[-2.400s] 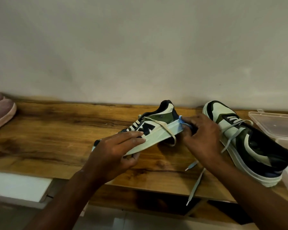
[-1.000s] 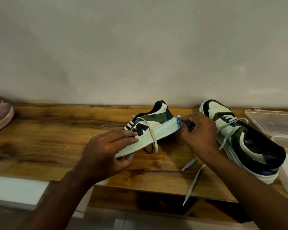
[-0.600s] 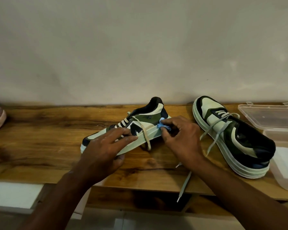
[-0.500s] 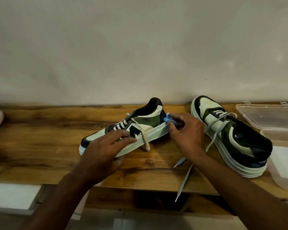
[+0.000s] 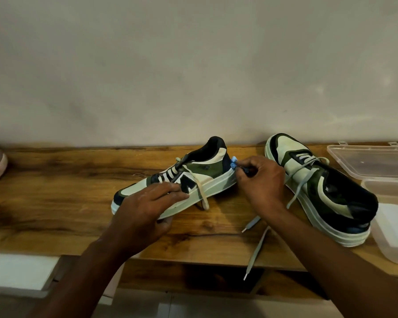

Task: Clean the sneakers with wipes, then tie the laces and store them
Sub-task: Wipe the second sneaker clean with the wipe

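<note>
Resting on one wooden shelf [image 5: 55, 180] — two sneakers [image 5: 193, 180], two hands [image 5: 145, 207].

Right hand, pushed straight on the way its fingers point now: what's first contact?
Probably the heel of the tilted sneaker: the right hand pinches a blue wipe already at that heel, fingers aimed left. Depth from this view is uncertain.

Green, black and cream sneakers [image 5: 200, 177]; blue wipe [image 5: 233, 162].
</note>
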A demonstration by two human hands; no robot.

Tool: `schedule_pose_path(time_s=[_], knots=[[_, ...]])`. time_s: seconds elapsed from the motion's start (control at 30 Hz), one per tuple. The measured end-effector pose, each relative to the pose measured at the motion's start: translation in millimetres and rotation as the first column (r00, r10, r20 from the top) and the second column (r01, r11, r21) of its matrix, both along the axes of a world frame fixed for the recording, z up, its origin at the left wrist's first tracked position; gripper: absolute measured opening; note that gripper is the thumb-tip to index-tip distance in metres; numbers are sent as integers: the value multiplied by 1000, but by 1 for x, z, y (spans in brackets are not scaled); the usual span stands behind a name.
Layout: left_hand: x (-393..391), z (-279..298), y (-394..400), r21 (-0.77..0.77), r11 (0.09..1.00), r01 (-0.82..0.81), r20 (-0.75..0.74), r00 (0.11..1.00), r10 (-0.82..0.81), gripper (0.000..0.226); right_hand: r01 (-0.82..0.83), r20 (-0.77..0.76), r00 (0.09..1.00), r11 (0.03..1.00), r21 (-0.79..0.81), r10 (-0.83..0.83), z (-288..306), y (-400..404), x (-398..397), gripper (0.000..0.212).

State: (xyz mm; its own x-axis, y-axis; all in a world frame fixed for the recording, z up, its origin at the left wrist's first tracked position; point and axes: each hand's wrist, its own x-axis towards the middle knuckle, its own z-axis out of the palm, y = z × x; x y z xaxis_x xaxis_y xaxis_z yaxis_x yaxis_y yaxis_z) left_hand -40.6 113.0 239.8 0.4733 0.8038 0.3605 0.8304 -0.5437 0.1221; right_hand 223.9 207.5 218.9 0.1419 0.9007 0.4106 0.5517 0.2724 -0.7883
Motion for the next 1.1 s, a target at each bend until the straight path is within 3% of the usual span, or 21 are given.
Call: schedule_pose_path(time_s=[0.1, 0.2, 0.27, 0.37, 0.5, 0.63, 0.77, 0.93, 1.1], knots=[[-3, -1, 0, -2, 1000, -17, -42, 999, 17, 65, -30, -6, 1000, 1000, 2, 30, -4, -10, -3, 18], [-7, -1, 3, 16, 999, -42, -96, 994, 43, 65, -164, 29, 986, 986, 14, 163, -4, -27, -13, 18], [-7, -4, 5, 20, 997, -72, -124, 990, 74, 64, -219, 13, 975, 974, -55, 220, -1, -25, -12, 17], [-9, -8, 6, 4, 992, -127, -158, 979, 126, 63, -118, -35, 993, 971, -206, 113, 4, -5, 5, 13], [7, -4, 4, 27, 991, -129, -118, 984, 131, 52, -20, 38, 999, 979, -204, 29, 2, 12, 24, 24], [47, -4, 5, 82, 997, 12, -98, 995, -4, 45, -132, 49, 988, 959, -250, 148, -3, 11, 13, 39], [77, -12, 9, 79, 993, 87, -130, 989, -77, 48, -264, 35, 959, 932, -249, 281, -3, 6, 3, 34], [81, -19, 14, 136, 989, 51, -190, 981, -24, 55, -286, 65, 946, 914, -289, 316, -1, -6, 3, 36], [71, -18, 7, 127, 992, -19, -61, 998, 27, 32, -390, 39, 908, 875, -286, 417, -5, -29, 1, 32]])
